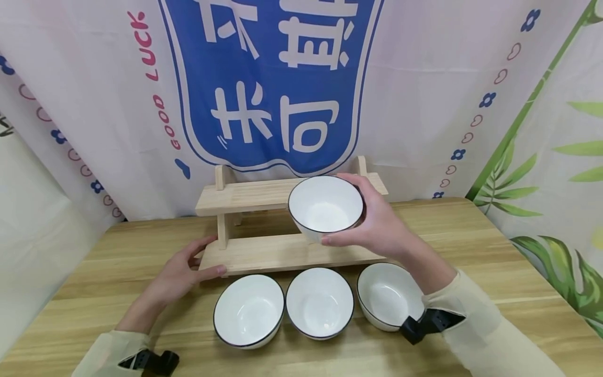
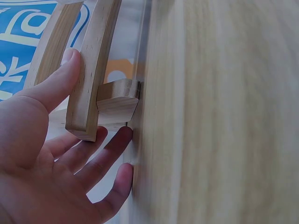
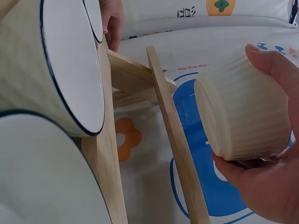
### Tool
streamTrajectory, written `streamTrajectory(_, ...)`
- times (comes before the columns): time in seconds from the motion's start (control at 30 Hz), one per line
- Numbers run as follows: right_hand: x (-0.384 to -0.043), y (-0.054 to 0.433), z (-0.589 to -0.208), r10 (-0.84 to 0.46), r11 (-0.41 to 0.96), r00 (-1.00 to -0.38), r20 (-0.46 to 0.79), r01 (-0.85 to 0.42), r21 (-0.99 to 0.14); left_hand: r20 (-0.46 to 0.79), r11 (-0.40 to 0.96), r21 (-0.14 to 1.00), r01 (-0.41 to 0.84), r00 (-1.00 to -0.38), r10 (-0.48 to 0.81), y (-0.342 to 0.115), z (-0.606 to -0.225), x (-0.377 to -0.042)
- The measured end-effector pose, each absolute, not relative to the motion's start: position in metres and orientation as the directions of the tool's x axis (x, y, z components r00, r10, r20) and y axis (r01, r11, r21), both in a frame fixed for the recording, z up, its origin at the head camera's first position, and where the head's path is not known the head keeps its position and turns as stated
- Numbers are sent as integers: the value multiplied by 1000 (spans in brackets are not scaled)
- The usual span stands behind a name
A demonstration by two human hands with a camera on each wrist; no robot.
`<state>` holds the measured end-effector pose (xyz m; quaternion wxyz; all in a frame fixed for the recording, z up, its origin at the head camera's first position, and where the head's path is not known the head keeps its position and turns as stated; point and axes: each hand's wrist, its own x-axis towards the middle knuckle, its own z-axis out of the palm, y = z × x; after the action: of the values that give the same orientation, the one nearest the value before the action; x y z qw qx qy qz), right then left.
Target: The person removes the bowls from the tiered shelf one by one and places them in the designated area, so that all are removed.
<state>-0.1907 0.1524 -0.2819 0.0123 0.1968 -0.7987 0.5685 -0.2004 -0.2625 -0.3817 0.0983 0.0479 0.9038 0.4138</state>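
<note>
My right hand (image 1: 379, 225) holds a white bowl (image 1: 325, 201) with a dark rim, thumb and fingers on opposite sides of its wall. The bowl is raised in front of a two-tier wooden shelf (image 1: 264, 254), its mouth tilted toward the head camera. In the right wrist view the held bowl (image 3: 247, 112) shows its ribbed side and base, apart from the upper board. My left hand (image 1: 176, 275) grips the left end of the lower board, with the thumb on one face and bent fingers (image 2: 110, 154) around the other side.
Three similar bowls stand in a row before the shelf: a left bowl (image 1: 249, 311), a middle bowl (image 1: 320, 303) and a right bowl (image 1: 388, 296), partly behind the right wrist. A printed cloth (image 1: 414, 104) hangs behind the wooden table (image 1: 94, 293).
</note>
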Motion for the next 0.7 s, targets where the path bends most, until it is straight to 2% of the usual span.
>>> streamTrajectory(0.27, -181, 174, -286, -312, 247, -913, 264, -347, -905, -139, 653, 757, 5, -976, 168, -262, -380, -199)
streamTrajectory(0.7, -159, 214, -293, -261, 333, -934, 245, -325, -885, -142, 658, 753, 6, -975, 171, -262, -380, -200)
